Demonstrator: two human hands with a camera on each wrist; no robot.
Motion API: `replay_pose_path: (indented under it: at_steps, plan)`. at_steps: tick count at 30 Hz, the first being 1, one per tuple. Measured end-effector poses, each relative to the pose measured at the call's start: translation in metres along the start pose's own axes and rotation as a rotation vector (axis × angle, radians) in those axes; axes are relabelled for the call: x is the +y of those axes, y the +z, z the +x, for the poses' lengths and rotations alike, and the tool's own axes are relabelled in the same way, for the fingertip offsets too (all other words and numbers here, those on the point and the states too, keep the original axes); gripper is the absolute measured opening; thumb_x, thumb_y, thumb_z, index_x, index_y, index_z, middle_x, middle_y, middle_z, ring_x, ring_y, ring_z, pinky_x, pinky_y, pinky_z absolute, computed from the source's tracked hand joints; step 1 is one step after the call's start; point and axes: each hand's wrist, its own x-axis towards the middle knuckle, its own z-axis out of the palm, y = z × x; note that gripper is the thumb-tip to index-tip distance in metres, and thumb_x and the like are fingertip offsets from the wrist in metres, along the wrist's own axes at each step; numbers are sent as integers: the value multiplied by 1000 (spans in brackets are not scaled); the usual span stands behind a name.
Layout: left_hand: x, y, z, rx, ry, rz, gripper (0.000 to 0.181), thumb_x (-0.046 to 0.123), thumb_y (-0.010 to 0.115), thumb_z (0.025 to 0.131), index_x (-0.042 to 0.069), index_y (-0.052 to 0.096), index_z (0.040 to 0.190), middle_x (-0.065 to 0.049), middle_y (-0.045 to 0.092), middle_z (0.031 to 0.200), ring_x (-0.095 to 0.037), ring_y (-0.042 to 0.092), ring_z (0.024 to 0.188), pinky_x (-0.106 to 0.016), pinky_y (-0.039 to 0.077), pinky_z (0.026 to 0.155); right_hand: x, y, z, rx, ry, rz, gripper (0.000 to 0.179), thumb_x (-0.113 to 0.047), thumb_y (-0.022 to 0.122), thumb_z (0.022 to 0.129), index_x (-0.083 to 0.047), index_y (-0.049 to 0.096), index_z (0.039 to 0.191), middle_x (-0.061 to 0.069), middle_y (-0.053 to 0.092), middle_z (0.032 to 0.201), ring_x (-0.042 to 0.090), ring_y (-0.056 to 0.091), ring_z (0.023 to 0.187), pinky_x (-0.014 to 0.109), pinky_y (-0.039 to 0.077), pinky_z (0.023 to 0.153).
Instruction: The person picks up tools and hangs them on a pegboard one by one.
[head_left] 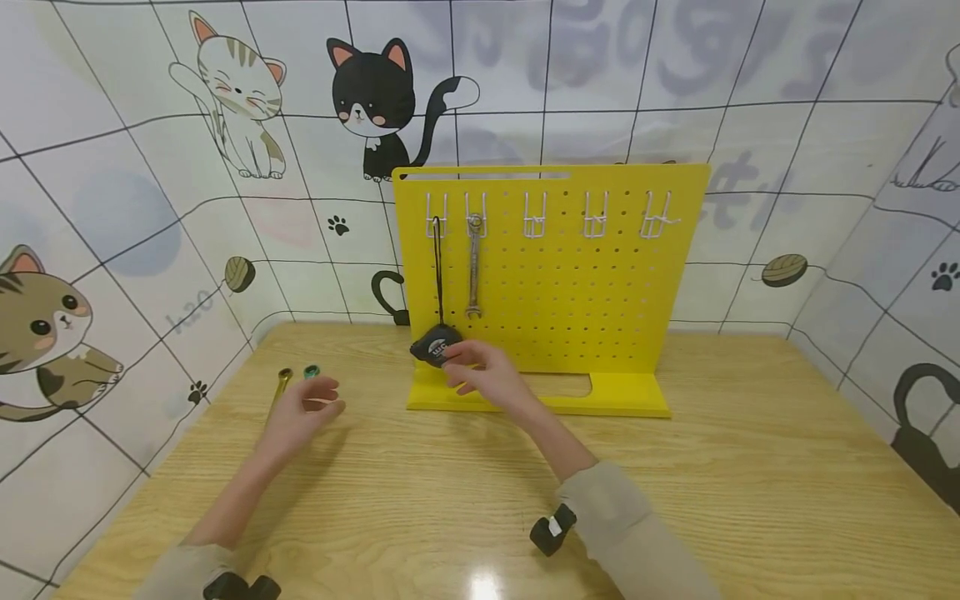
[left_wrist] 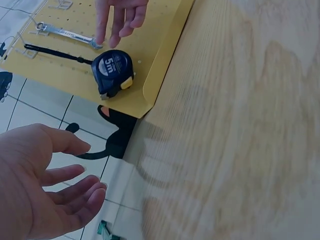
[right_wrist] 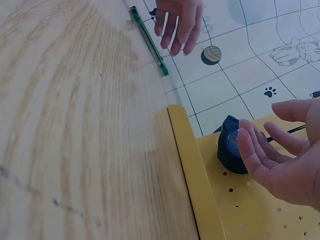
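Observation:
A black tape measure [head_left: 429, 345] hangs by its cord from the leftmost hook of a yellow pegboard [head_left: 555, 317]. The left wrist view shows its "5m" label. Close beside it is my right hand [head_left: 491, 379], fingers loosely bent, with a gap between them and the case in the left wrist view. To the left, my left hand [head_left: 296, 421] hovers over the table with fingers relaxed and nothing held. Just beyond that hand lie a gold-coloured wrench [head_left: 282, 385] and a green wrench [head_left: 311, 371], both partly hidden by it in the head view.
On the second hook hangs a silver combination wrench [head_left: 474, 271]. More white wire hooks [head_left: 534, 218] line the board to the right. The board's yellow base [head_left: 630, 396] stands on a wooden table [head_left: 750, 467], with a cat-patterned wall covering [head_left: 510, 133] behind.

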Motion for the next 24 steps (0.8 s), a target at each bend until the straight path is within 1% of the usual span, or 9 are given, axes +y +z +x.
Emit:
replay_pose_path:
  at_steps: [2,8,11,15,18,20,24]
  plan:
    - [-3,-5,-3,-7,-18,10,44,20,66,98,-5,55,133,-23,63,123,-38,62,112,-36,52,84,1,3,0,-25,9,1,35,-13,62,101,4,59,131,25,63,122,47,64,103,57,54,91]
    - [-12,-16,-12,-22,-33,49,47,20,68,97,-5,53,135,-27,61,126,-42,61,113,-42,55,85,3,12,1,-75,20,5,34,-13,61,101,3,59,131,28,61,121,48,65,103,52,56,88]
    - [-17,-21,-16,-24,-45,53,49,18,69,97,-5,53,136,-27,60,127,-42,61,113,-37,56,82,3,18,3,-91,25,4,35,-13,61,101,2,58,132,26,62,120,48,65,102,51,57,88]
    - [-24,-29,-21,-32,-53,45,52,16,69,96,-7,49,138,-31,57,128,-43,60,113,-32,55,78,5,25,5,-104,26,-3,36,-13,62,101,3,57,133,24,64,118,43,68,98,51,57,87]
    - [-28,-33,-25,-39,-60,63,54,15,71,95,-8,48,138,-32,57,128,-44,59,113,-35,55,80,8,29,7,-106,24,-8,36,-14,63,100,2,58,132,25,65,117,39,69,95,51,57,87]
    - [-30,-36,-27,-44,-66,74,54,14,72,94,-9,49,137,-32,58,126,-44,59,112,-37,55,81,8,31,8,-107,23,-12,37,-14,63,100,1,58,132,22,65,116,37,70,94,50,57,87]
    - [-33,-39,-31,-63,-88,81,55,10,73,93,-11,48,137,-32,59,124,-44,60,112,-42,55,84,7,37,11,-113,27,-13,36,-13,63,100,0,59,132,19,66,114,41,69,96,47,58,85]
